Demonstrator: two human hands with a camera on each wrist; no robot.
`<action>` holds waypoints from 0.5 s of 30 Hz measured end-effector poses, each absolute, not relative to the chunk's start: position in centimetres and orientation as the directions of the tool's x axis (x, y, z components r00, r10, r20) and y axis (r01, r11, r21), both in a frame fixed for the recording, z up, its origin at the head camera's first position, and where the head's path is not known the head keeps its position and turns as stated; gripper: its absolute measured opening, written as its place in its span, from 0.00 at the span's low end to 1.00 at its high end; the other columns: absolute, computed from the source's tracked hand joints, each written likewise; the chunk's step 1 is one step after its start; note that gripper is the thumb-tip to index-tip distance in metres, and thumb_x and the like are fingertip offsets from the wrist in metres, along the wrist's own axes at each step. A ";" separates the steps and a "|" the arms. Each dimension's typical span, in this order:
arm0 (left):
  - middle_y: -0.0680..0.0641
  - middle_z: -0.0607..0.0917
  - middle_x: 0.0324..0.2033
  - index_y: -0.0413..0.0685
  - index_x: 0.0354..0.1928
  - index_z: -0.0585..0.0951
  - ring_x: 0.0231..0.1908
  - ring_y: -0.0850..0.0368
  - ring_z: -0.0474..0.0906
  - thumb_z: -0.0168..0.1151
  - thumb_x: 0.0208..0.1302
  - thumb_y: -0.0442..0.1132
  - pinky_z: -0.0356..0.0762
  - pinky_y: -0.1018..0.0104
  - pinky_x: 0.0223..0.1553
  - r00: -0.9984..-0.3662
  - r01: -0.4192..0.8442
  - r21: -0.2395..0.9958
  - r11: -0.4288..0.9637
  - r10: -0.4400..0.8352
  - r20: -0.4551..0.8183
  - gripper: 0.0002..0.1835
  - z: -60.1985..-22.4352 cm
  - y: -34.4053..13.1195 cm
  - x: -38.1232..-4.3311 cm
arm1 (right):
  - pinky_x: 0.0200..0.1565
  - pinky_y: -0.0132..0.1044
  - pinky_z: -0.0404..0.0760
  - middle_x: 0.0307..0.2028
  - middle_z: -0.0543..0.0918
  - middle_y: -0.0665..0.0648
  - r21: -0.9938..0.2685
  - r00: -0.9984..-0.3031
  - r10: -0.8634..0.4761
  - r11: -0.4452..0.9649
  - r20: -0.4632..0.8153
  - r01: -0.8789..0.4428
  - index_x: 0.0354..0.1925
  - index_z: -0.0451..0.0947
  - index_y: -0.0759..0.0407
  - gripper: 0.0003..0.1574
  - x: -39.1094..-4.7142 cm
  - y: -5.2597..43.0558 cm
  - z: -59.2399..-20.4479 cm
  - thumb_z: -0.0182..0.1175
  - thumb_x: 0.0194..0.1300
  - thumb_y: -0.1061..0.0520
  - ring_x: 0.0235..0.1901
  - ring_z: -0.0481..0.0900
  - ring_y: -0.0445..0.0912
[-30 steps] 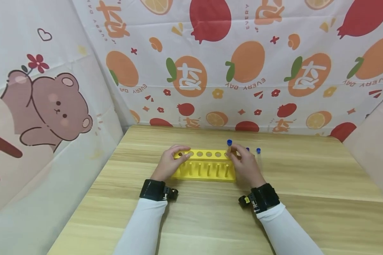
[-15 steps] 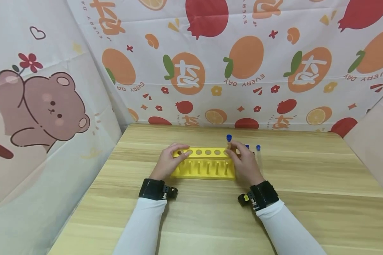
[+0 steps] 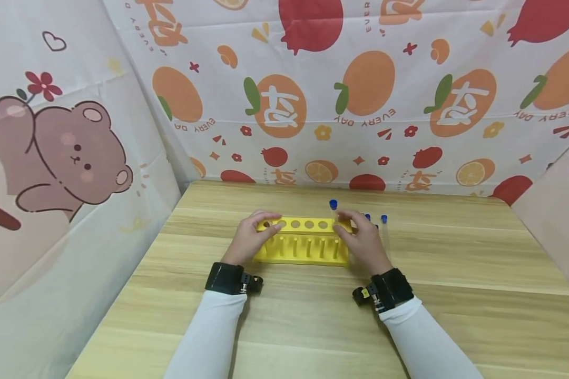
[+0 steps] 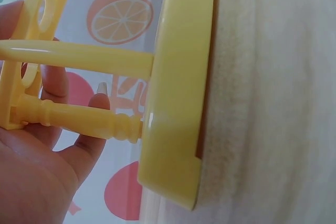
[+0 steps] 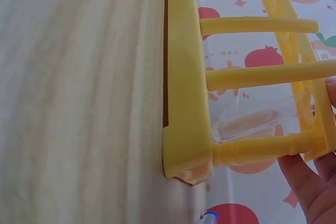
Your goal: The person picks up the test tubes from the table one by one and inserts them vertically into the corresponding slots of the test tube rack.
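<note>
A yellow test tube rack [image 3: 301, 261] stands on the table, with a row of holes in its top bar and several pegs below. My left hand [image 3: 246, 241] grips the rack's left end, thumb in front and fingers behind the top bar. At the right end, my right hand [image 3: 366, 243] pinches a clear test tube with a blue cap [image 3: 333, 203]. The right wrist view shows that test tube [image 5: 252, 123] slanting through the end hole, its rounded bottom near the rack's base. Part of the right hand [image 5: 317, 187] rests against the rack's end post there.
Another blue-capped test tube [image 3: 385, 234] is to the right of the rack. More blue caps [image 3: 367, 217] show behind my right hand, their tubes mostly hidden. Beyond the wooden table [image 3: 294, 321] hangs a fruit-printed cloth [image 3: 322, 95].
The test tube's cap has shifted left relative to the rack, and the right fingers have moved slightly with it. My left hand keeps its grip on the rack. The head view has shifted slightly.
</note>
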State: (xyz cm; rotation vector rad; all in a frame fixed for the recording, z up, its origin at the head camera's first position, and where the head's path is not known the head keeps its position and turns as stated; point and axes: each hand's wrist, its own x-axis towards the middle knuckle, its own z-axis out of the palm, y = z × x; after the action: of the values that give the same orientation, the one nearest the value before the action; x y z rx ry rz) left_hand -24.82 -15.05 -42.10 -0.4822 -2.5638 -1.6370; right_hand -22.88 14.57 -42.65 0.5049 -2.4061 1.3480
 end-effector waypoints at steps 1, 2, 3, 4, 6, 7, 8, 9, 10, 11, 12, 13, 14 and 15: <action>0.51 0.81 0.53 0.53 0.54 0.83 0.56 0.53 0.75 0.65 0.64 0.53 0.78 0.53 0.55 -0.949 0.294 0.875 0.384 0.229 0.218 0.20 -42.1 -15.0 -24.8 | 0.48 0.47 0.84 0.53 0.82 0.55 -0.742 -0.880 -0.139 0.488 0.453 -0.459 0.59 0.76 0.58 0.24 -22.9 14.6 -42.7 0.64 0.67 0.53 0.52 0.79 0.49; 0.51 0.81 0.53 0.53 0.54 0.83 0.56 0.53 0.75 0.65 0.64 0.53 0.78 0.53 0.55 -0.948 0.296 0.874 0.385 0.230 0.219 0.20 -42.1 -15.1 -24.8 | 0.48 0.47 0.84 0.54 0.82 0.55 -0.743 -0.880 -0.139 0.485 0.455 -0.461 0.58 0.76 0.58 0.23 -22.9 14.6 -42.7 0.64 0.67 0.54 0.52 0.79 0.49; 0.51 0.81 0.53 0.53 0.54 0.83 0.56 0.53 0.75 0.65 0.64 0.53 0.78 0.53 0.55 -0.948 0.297 0.873 0.387 0.230 0.220 0.20 -42.1 -15.1 -24.8 | 0.48 0.47 0.84 0.53 0.82 0.55 -0.742 -0.879 -0.139 0.486 0.455 -0.461 0.58 0.76 0.59 0.23 -22.9 14.6 -42.7 0.64 0.67 0.54 0.52 0.79 0.49; 0.51 0.81 0.53 0.53 0.54 0.83 0.56 0.53 0.75 0.65 0.64 0.53 0.77 0.53 0.55 -0.947 0.299 0.872 0.387 0.230 0.223 0.20 -42.0 -15.1 -24.8 | 0.48 0.47 0.84 0.53 0.82 0.55 -0.742 -0.880 -0.139 0.488 0.455 -0.461 0.58 0.76 0.59 0.23 -22.9 14.6 -42.7 0.64 0.67 0.54 0.52 0.79 0.49; 0.51 0.81 0.53 0.54 0.54 0.83 0.56 0.53 0.75 0.65 0.64 0.54 0.77 0.52 0.55 -0.947 0.299 0.871 0.389 0.230 0.222 0.20 -42.0 -15.1 -24.8 | 0.48 0.46 0.84 0.53 0.82 0.55 -0.738 -0.880 -0.140 0.494 0.454 -0.459 0.57 0.76 0.59 0.23 -23.0 14.5 -42.7 0.64 0.67 0.55 0.53 0.79 0.49; 0.51 0.81 0.53 0.54 0.54 0.83 0.56 0.53 0.75 0.65 0.64 0.54 0.77 0.52 0.55 -0.948 0.298 0.871 0.391 0.230 0.221 0.20 -42.0 -15.1 -24.8 | 0.48 0.46 0.84 0.53 0.82 0.55 -0.737 -0.881 -0.140 0.497 0.452 -0.458 0.57 0.76 0.59 0.22 -23.0 14.5 -42.6 0.64 0.66 0.55 0.53 0.79 0.49; 0.51 0.81 0.53 0.54 0.54 0.83 0.56 0.53 0.75 0.65 0.64 0.55 0.77 0.52 0.55 -0.948 0.297 0.871 0.392 0.228 0.220 0.21 -42.0 -15.1 -24.8 | 0.49 0.46 0.84 0.53 0.82 0.55 -0.736 -0.880 -0.141 0.498 0.453 -0.458 0.57 0.77 0.59 0.22 -23.0 14.5 -42.6 0.64 0.66 0.55 0.53 0.79 0.49; 0.51 0.81 0.53 0.54 0.54 0.83 0.56 0.53 0.75 0.65 0.64 0.55 0.77 0.52 0.55 -0.949 0.295 0.871 0.392 0.227 0.219 0.21 -42.0 -15.1 -24.8 | 0.49 0.46 0.83 0.54 0.82 0.55 -0.735 -0.881 -0.141 0.500 0.452 -0.458 0.57 0.76 0.59 0.22 -22.9 14.5 -42.5 0.64 0.66 0.55 0.53 0.79 0.49; 0.51 0.81 0.53 0.54 0.54 0.83 0.56 0.53 0.75 0.65 0.64 0.55 0.77 0.52 0.55 -0.949 0.295 0.872 0.392 0.227 0.219 0.21 -42.0 -15.1 -24.8 | 0.49 0.46 0.83 0.54 0.82 0.56 -0.735 -0.881 -0.142 0.500 0.451 -0.457 0.57 0.76 0.59 0.22 -22.9 14.5 -42.5 0.64 0.67 0.55 0.53 0.79 0.49; 0.51 0.81 0.53 0.54 0.54 0.83 0.56 0.53 0.75 0.65 0.64 0.55 0.77 0.52 0.55 -0.949 0.294 0.872 0.392 0.228 0.218 0.21 -42.0 -15.1 -24.8 | 0.49 0.47 0.83 0.54 0.82 0.56 -0.736 -0.882 -0.142 0.500 0.450 -0.456 0.57 0.76 0.59 0.22 -22.9 14.5 -42.4 0.64 0.67 0.55 0.53 0.79 0.49; 0.51 0.81 0.53 0.55 0.54 0.83 0.56 0.53 0.75 0.65 0.64 0.55 0.77 0.52 0.55 -0.949 0.294 0.872 0.391 0.227 0.218 0.21 -42.0 -15.1 -24.8 | 0.49 0.47 0.83 0.54 0.82 0.56 -0.736 -0.883 -0.142 0.502 0.448 -0.454 0.57 0.76 0.59 0.22 -22.9 14.5 -42.4 0.64 0.67 0.54 0.53 0.78 0.49; 0.51 0.81 0.53 0.54 0.54 0.83 0.56 0.53 0.75 0.65 0.64 0.55 0.77 0.52 0.55 -0.949 0.295 0.873 0.389 0.228 0.218 0.21 -42.0 -15.1 -24.8 | 0.50 0.47 0.83 0.54 0.82 0.56 -0.737 -0.884 -0.143 0.503 0.445 -0.452 0.57 0.76 0.58 0.22 -22.9 14.5 -42.4 0.64 0.67 0.54 0.54 0.78 0.49; 0.52 0.81 0.53 0.55 0.54 0.83 0.56 0.53 0.75 0.65 0.64 0.55 0.77 0.53 0.54 -0.949 0.295 0.872 0.390 0.228 0.219 0.20 -42.0 -15.1 -24.8 | 0.50 0.47 0.83 0.54 0.82 0.56 -0.738 -0.885 -0.142 0.503 0.443 -0.450 0.57 0.76 0.58 0.22 -22.9 14.5 -42.4 0.64 0.67 0.54 0.54 0.78 0.49; 0.52 0.81 0.53 0.54 0.54 0.83 0.56 0.53 0.75 0.65 0.64 0.54 0.77 0.53 0.54 -0.949 0.295 0.873 0.389 0.228 0.219 0.20 -42.0 -15.1 -24.8 | 0.50 0.47 0.83 0.54 0.81 0.56 -0.738 -0.887 -0.142 0.506 0.439 -0.446 0.57 0.76 0.57 0.22 -22.8 14.6 -42.4 0.64 0.67 0.53 0.54 0.78 0.49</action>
State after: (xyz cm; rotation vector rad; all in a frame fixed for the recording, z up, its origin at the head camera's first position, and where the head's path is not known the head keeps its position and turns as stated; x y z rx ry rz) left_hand -24.82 -15.10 -42.01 -0.4838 -2.5650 -1.6329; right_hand -22.85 14.56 -42.36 0.4921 -2.4303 1.3295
